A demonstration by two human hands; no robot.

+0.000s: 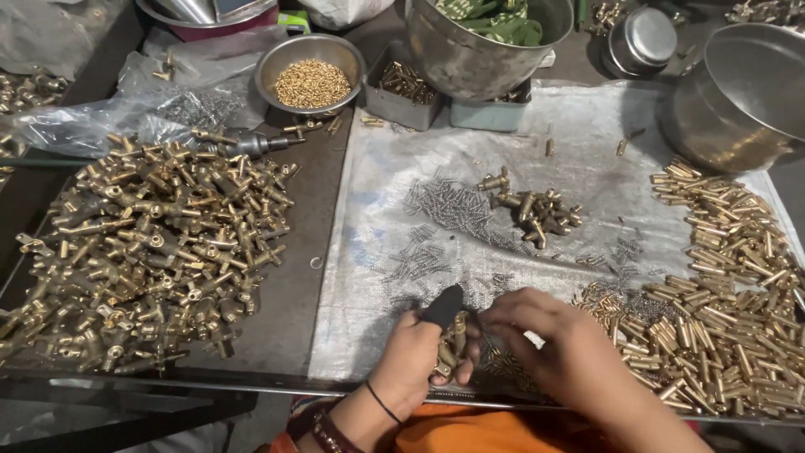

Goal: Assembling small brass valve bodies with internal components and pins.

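Both hands [503,344] crowd table edge [251,379].

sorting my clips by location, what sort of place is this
Likely a small metal-parts assembly workbench: a big heap of brass fittings, a pile of brass pins, and small springs on plastic sheet, with the left hand holding a fitting.

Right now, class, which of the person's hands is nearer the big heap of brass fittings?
Left. The left hand lies just right of the heap of brass fittings; the right hand is farther right.
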